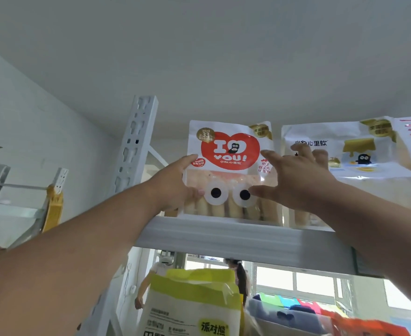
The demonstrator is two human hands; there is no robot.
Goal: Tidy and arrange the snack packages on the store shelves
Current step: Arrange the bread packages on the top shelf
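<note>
A white snack bag with a red heart reading "I love YOU" [229, 151] stands upright on the top shelf [223, 235]. My left hand [175, 183] grips its left edge, thumb on the front near the lower left. My right hand [294, 180] is spread wide against the bag's right side, fingers apart, partly covering a second white bag with yellow print [359, 154] that stands just to the right. Two cartoon eyes show on the lower front of the heart bag.
A white slotted upright [136, 141] rises left of the bags. Below the shelf stand a green-and-white bag [194, 304] and an orange package [369, 328]. A person [240, 277] stands beyond the shelf. A yellow ladder [54, 204] leans at left.
</note>
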